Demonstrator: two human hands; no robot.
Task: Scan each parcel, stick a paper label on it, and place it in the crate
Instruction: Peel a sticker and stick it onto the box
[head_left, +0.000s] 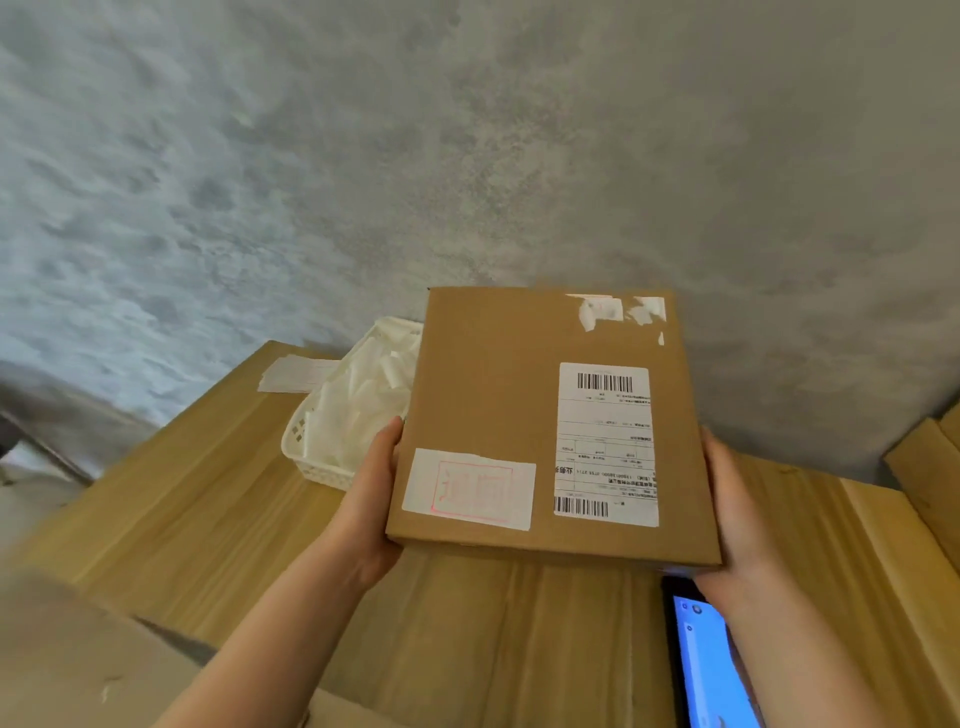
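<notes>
- Flat brown cardboard parcel (545, 421), bearing a white paper label (469, 488) with a red stamp, is held above the wooden table (208, 493).
- Left hand (371, 499) grips its 9 o'clock edge; right hand (737, 512) its 3 o'clock edge.
- Risk: edge-only support may let it tilt or slip onto the blue-screened scanner (711, 660) at 5 o'clock.

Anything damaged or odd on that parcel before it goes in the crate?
Torn white label scraps cling to the parcel's far right corner, as if an old sticker was ripped off. The shipping label looks intact.
</notes>
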